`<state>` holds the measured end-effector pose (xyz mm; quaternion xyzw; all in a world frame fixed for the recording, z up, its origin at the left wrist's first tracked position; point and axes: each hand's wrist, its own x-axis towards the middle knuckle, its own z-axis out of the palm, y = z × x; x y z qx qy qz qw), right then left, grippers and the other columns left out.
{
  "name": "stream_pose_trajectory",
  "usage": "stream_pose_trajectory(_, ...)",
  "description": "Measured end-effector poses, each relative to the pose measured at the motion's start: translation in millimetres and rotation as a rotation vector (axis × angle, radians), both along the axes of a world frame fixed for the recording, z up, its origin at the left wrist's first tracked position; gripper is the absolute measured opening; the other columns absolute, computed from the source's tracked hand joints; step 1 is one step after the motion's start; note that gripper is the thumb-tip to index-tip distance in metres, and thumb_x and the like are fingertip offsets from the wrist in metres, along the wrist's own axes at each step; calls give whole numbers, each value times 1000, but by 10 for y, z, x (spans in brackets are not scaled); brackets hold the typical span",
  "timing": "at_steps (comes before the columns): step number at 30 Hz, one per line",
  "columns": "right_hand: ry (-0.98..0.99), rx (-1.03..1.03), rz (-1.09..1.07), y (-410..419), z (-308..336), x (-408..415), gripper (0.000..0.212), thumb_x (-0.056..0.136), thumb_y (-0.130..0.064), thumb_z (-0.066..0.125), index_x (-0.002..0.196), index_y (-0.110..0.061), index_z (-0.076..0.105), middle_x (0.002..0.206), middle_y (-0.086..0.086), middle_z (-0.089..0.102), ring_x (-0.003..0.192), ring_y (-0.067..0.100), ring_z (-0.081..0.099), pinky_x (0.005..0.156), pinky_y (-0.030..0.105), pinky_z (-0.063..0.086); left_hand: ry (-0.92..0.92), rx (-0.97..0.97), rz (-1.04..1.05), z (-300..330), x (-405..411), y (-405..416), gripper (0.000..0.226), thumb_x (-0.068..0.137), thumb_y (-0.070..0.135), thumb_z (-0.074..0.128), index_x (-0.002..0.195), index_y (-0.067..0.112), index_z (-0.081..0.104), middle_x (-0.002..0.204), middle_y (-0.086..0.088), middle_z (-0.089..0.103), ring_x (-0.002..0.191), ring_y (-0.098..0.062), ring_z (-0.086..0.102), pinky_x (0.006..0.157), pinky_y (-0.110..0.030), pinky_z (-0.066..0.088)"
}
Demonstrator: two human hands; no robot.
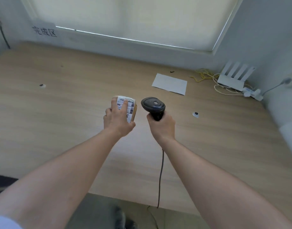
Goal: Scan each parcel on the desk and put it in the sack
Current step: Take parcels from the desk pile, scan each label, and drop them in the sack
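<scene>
My left hand [116,119] grips a small brown parcel [131,107] with a white barcode label on top, held over the middle of the wooden desk [59,113]. Just to its right, my right hand [161,125] holds the handle of a black barcode scanner [153,104]; the scanner's head sits beside the parcel. The scanner's cable [161,176] hangs down toward the desk's front edge. No sack is in view.
A white sheet of paper [170,83] lies on the desk behind the scanner. At the far right corner stand a white router [233,78], yellow and white cables [206,76] and a plug. A sign with characters [44,31] hangs on the back wall at left.
</scene>
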<state>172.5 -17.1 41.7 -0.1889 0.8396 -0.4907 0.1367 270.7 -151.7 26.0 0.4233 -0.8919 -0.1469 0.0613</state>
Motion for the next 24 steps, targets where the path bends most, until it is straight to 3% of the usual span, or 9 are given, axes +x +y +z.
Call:
stream_pose_trajectory(3, 54, -34, 90, -105, 201, 198, 9, 90, -31, 68, 89, -22, 66, 77, -5, 67, 76, 22, 62, 64, 30, 42, 36, -50, 68, 238, 321, -9, 100, 81, 53, 73, 163, 30, 21, 166, -5, 1, 129, -40, 40, 106, -46, 43)
stream_pose_trajectory(7, 84, -41, 203, -280, 439, 526, 20, 90, -30, 66, 75, -18, 59, 64, -1, 58, 66, 26, 54, 55, 33, 40, 59, -87, 163, 504, 821, -65, 98, 83, 52, 71, 163, 30, 20, 170, -3, -2, 134, -40, 37, 107, -45, 41)
stream_pose_trajectory(11, 117, -59, 296, -475, 606, 920, 23, 91, -33, 66, 74, -20, 57, 67, 1, 61, 69, 29, 56, 59, 36, 45, 81, -110, 249, 672, 1346, -162, 98, 83, 52, 71, 163, 30, 21, 169, -3, 1, 133, -40, 38, 106, -45, 42)
stream_pose_trajectory(16, 152, -108, 407, -736, 784, 1581, 19, 89, -30, 63, 74, -19, 59, 65, 0, 60, 74, 29, 55, 61, 38, 47, 113, -146, 339, 833, 2048, -311, 97, 82, 51, 72, 163, 29, 23, 168, -3, 3, 131, -39, 40, 105, -44, 42)
stream_pose_trajectory(21, 148, -138, 488, -1019, 885, 2406, 19, 88, -29, 63, 73, -18, 58, 64, 5, 60, 62, 26, 51, 60, 42, 50, 128, -174, 409, 921, 2912, -429, 95, 83, 50, 71, 162, 29, 23, 168, -3, 3, 133, -38, 38, 106, -45, 42)
stream_pose_trajectory(24, 134, -157, 530, -1190, 882, 2981, 23, 88, -27, 63, 68, -20, 55, 60, 1, 55, 59, 23, 47, 57, 37, 43, 115, -192, 439, 945, 3513, -527, 95, 84, 50, 71, 162, 29, 22, 167, -2, 2, 133, -38, 37, 106, -45, 41)
